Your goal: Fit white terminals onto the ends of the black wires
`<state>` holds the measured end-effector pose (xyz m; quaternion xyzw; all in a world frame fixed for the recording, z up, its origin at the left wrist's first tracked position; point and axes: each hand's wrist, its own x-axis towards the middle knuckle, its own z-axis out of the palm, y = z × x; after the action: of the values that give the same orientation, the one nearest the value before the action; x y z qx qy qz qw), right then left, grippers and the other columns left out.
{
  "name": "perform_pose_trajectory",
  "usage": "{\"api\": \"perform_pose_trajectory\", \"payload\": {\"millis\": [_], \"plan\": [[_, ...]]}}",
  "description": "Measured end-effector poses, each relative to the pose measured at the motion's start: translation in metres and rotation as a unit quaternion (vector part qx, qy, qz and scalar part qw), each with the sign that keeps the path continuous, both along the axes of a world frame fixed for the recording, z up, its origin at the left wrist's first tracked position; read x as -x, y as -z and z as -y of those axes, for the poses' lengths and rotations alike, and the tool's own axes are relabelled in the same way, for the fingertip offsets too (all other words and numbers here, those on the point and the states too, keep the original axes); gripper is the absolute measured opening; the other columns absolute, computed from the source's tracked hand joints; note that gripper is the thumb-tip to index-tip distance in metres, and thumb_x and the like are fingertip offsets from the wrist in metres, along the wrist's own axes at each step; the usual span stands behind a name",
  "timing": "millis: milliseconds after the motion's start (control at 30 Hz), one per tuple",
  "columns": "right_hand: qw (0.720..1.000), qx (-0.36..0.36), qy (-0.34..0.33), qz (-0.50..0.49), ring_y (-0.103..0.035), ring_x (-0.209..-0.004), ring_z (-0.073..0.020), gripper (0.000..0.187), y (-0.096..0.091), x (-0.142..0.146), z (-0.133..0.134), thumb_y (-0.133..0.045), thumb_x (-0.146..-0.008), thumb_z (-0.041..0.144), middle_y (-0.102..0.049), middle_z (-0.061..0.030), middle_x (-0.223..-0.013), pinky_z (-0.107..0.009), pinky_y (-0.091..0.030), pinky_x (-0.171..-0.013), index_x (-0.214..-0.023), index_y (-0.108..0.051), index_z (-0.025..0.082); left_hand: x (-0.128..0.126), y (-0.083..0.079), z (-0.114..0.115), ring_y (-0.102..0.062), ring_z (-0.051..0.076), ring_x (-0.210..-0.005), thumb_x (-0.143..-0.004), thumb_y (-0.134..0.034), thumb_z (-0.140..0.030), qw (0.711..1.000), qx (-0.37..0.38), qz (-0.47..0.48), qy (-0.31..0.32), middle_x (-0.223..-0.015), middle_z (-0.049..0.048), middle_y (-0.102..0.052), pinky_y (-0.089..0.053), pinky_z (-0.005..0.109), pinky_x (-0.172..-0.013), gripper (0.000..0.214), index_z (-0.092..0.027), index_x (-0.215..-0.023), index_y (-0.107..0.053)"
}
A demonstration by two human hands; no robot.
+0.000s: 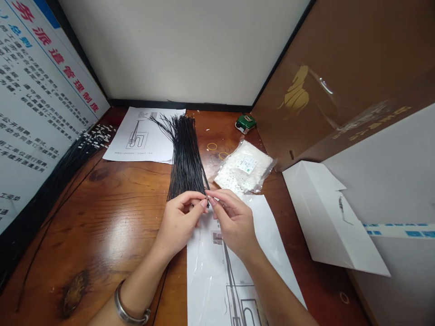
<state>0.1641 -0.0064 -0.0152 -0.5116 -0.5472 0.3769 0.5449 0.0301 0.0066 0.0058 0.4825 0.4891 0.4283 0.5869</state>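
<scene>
My left hand [178, 218] and my right hand [233, 218] meet at their fingertips just in front of the near end of a bundle of thin black wires [186, 156]. Both hands are closed in a pinch around something small where the wire ends lie; it is too small to name. The bundle runs away from me across the wooden table [112, 213]. A silver bangle [127, 310] circles my left wrist. Under my right hand lies a printed drawing sheet in a clear sleeve [217, 271].
A clear bag of small white parts [245, 167] lies right of the bundle. Another drawing sheet [144, 134] sits at the back. Finished black wires with white ends [83, 147] lie at the left. Also here: a green tape measure [246, 123], rubber bands [212, 146] and a white box [331, 217].
</scene>
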Motion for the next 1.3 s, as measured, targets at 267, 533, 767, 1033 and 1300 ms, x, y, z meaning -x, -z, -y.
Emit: {"api": "perform_pose_trajectory", "payload": {"millis": [267, 533, 767, 1033, 1300], "plan": [[0.994, 0.063, 0.042, -0.084, -0.058, -0.051, -0.0101, 0.012, -0.0029, 0.003, 0.0008, -0.067, -0.081, 0.029, -0.073, -0.0044, -0.085, -0.025, -0.05, -0.047, -0.089, -0.07, 0.02, -0.0005, 0.001, -0.0005, -0.05, 0.008, -0.046, -0.08, -0.065, -0.033, 1.0, 0.011, -0.003, -0.001, -0.066, 0.0003, -0.064, -0.04, 0.02, -0.045, 0.02, -0.014, -0.084, -0.067], [0.99, 0.051, 0.053, -0.119, -0.06, -0.05, -0.0103, 0.009, -0.0056, 0.0042, 0.0007, -0.072, -0.077, 0.028, -0.074, -0.0039, -0.079, -0.024, -0.052, -0.046, -0.081, -0.07, 0.02, 0.0001, 0.0024, 0.001, -0.05, 0.009, -0.054, -0.082, -0.064, -0.028, 0.999, -0.014, -0.015, 0.034, -0.065, 0.0004, -0.061, -0.04, 0.021, -0.052, 0.016, -0.013, -0.087, -0.069], [0.991, 0.045, 0.049, -0.115, -0.059, -0.048, -0.0094, 0.006, -0.0072, 0.003, 0.0007, -0.073, -0.074, 0.023, -0.075, -0.0032, -0.076, -0.023, -0.052, -0.044, -0.079, -0.075, 0.022, 0.0, 0.0016, -0.0001, -0.051, 0.009, -0.053, -0.081, -0.065, -0.028, 0.999, -0.021, -0.002, 0.028, -0.066, 0.0009, -0.063, -0.041, 0.02, -0.05, 0.016, -0.013, -0.086, -0.069], [0.993, 0.028, 0.033, -0.111, -0.058, -0.048, -0.0086, 0.011, -0.0073, 0.0017, 0.0008, -0.07, -0.076, 0.02, -0.074, -0.0023, -0.075, -0.022, -0.052, -0.045, -0.084, -0.077, 0.023, 0.001, 0.002, -0.0002, -0.05, 0.008, -0.052, -0.081, -0.065, -0.03, 1.0, -0.017, 0.0, 0.019, -0.066, 0.001, -0.063, -0.042, 0.02, -0.049, 0.019, -0.013, -0.087, -0.069], [0.992, 0.039, 0.02, -0.119, -0.057, -0.048, -0.0083, 0.008, -0.0072, 0.0017, 0.0011, -0.07, -0.077, 0.021, -0.07, -0.0003, -0.066, -0.021, -0.05, -0.046, -0.082, -0.076, 0.021, -0.0002, 0.0016, -0.0009, -0.051, 0.008, -0.051, -0.08, -0.066, -0.029, 1.0, -0.012, 0.009, 0.02, -0.064, 0.001, -0.063, -0.042, 0.02, -0.05, 0.017, -0.012, -0.082, -0.067]]}}
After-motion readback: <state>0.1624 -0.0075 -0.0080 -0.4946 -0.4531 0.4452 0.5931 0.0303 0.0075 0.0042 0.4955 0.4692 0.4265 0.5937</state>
